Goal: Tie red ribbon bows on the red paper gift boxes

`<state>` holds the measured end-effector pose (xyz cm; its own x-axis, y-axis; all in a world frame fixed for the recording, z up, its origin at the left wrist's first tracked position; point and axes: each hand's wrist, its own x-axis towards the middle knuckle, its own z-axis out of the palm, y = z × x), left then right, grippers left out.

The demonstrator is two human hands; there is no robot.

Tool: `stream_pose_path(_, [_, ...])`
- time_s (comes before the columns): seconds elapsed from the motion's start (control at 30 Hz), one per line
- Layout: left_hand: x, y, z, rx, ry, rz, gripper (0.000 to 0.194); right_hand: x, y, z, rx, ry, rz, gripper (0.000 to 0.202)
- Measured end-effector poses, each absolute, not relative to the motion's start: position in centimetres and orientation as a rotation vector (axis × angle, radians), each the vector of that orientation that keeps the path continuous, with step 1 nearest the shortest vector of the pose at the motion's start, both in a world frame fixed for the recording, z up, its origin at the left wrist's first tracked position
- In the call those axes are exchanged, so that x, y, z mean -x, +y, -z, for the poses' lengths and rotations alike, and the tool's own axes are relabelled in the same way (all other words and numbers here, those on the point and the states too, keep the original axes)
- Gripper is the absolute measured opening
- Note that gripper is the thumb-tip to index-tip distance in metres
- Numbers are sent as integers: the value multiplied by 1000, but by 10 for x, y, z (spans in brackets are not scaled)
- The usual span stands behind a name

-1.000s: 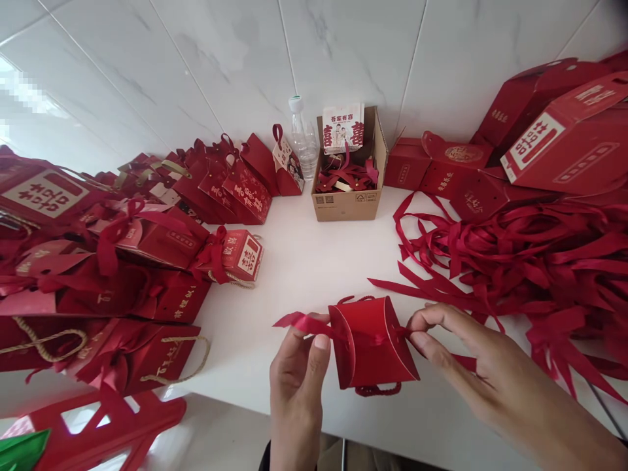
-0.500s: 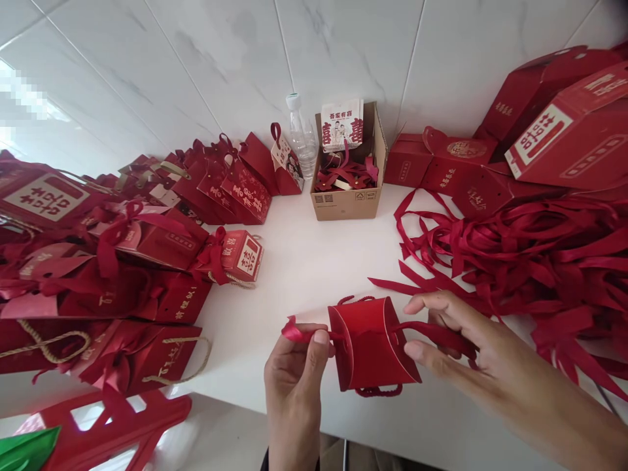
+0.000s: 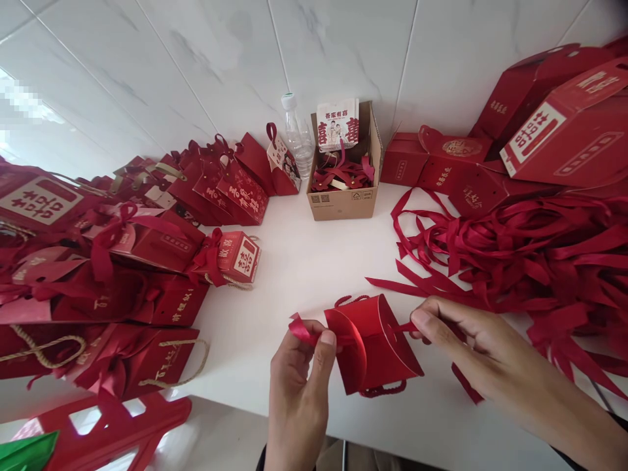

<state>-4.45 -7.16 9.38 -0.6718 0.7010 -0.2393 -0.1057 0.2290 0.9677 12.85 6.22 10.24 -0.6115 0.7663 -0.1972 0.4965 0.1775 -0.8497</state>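
Note:
A small red gift box [image 3: 380, 340] with rope handles rests on the white table between my hands. A red ribbon [image 3: 403, 327] runs through holes in its curved flaps. My left hand [image 3: 301, 373] pinches one end of the ribbon between thumb and fingers at the box's left side. On the right, my right hand [image 3: 456, 340] has closed thumb and finger on the ribbon close to the hole. The ribbon's tail shows below that palm, lying on the table. The left flap stands partly lifted.
Finished boxes with bows [image 3: 147, 235] are piled on the left. At the back stand a clear bottle [image 3: 298, 140] and a cardboard box [image 3: 342, 208]. A heap of red ribbons [image 3: 534, 261] lies on the right, before larger red boxes [image 3: 569, 124]. A red plastic stool [image 3: 147, 418] sits lower left.
My right hand went from spread fingers around the ribbon to a pinch on it. The ribbon is pulled straighter, and the left flap has lifted and shifted right.

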Motion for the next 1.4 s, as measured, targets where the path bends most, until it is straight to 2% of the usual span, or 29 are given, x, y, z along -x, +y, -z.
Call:
stream_pose_path(0.27, [34, -69, -103, -524, 1837, -1601, 32, -130, 61, -108, 1190, -2097, -1470, 49])
stream_pose_path(0.57, [34, -65, -104, -577, 1916, -1585, 31, -137, 68, -103, 1159, -2142, -1391, 29])
stream_pose_path(0.9, [20, -56, -107, -678, 1921, -1692, 17, -132, 58, -119, 1268, -1991, -1396, 36])
stream_pose_path(1.03, [25, -53, -105, -770, 1817, -1646, 22, -128, 56, -130, 1195, -1971, -1532, 36])
stream_pose_path(1.23, [36, -53, -98, -860, 1733, -1549, 30, -111, 61, -133, 935, -2034, -1736, 22])
stream_pose_path(1.4, [32, -46, -105, -944, 1696, -1487, 30, -109, 70, -135, 856, -2154, -1743, 19])
